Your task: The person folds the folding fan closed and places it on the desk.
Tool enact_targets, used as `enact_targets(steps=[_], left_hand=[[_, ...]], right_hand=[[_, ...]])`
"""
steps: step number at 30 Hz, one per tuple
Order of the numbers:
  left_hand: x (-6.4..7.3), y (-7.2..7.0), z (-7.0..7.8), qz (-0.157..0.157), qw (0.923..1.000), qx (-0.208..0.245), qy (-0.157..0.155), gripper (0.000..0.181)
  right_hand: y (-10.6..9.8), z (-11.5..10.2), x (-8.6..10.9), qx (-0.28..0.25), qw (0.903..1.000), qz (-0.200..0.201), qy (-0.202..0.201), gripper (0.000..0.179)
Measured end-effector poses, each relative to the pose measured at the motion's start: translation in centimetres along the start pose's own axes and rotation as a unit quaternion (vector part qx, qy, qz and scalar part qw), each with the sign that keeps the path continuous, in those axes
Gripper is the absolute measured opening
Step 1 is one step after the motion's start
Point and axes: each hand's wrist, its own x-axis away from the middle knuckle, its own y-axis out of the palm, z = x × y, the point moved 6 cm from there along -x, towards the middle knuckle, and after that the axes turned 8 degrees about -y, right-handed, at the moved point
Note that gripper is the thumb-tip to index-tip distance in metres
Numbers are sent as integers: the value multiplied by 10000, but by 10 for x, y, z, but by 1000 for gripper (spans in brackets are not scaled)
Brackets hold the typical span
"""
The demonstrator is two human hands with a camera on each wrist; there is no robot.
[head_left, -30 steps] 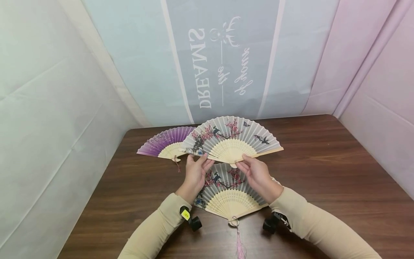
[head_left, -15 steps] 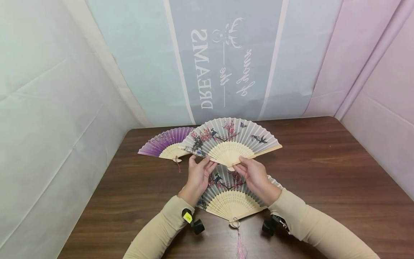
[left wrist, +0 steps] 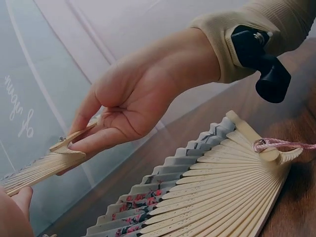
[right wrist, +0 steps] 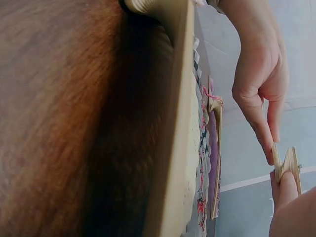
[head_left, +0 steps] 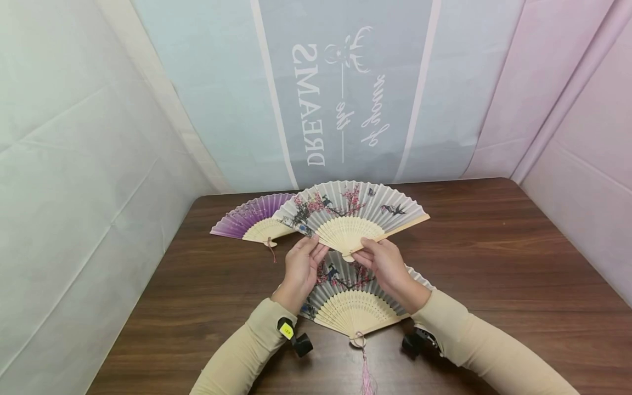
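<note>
A spread folding fan (head_left: pixel 349 230), pale grey with pink blossoms and dark birds, is held up off the table between two hands. My left hand (head_left: pixel 302 271) pinches its left edge, thumb on top. The fan's lower right guard is gripped by my right hand (head_left: pixel 392 270), close to the pivot; that grip also shows in the left wrist view, where the right hand (left wrist: pixel 143 84) holds the pivot end. Below lies a second spread fan (head_left: pixel 356 311) of matching print, with a pink tassel (head_left: pixel 366 376). The forearms and hands cover parts of its leaf.
Behind the held fan, at the back left of the brown wooden table (head_left: pixel 494 263), rests a spread purple fan (head_left: pixel 254 218) with a small tassel. Fabric walls enclose the table's back and sides, and the back cloth (head_left: pixel 345 109) bears mirrored lettering.
The held fan and right hand have shifted slightly left and down. The left hand has moved slightly right, still pinching the edge. Both lying fans stay put.
</note>
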Motion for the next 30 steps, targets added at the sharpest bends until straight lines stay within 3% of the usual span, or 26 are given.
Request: enact_targets(steps=[7,11,18,30], left_hand=[[-1,-2,-1,61,10000,-22,-4,32],[0,-1,-2,38,10000,-30,-42,38],[0,1,-3,-19,9998,-195,-71,47],[-2,-1,-6,-116,9993,-341,-103,44]], right_hand=[[0,2,0,-20,9999,-63,158,27],[-1,3,0,-41,9998,-54,190,20],[-3,3,0,-33,9996,-114,238,21],[-5,5,0,-4,9995,-117,288,18]])
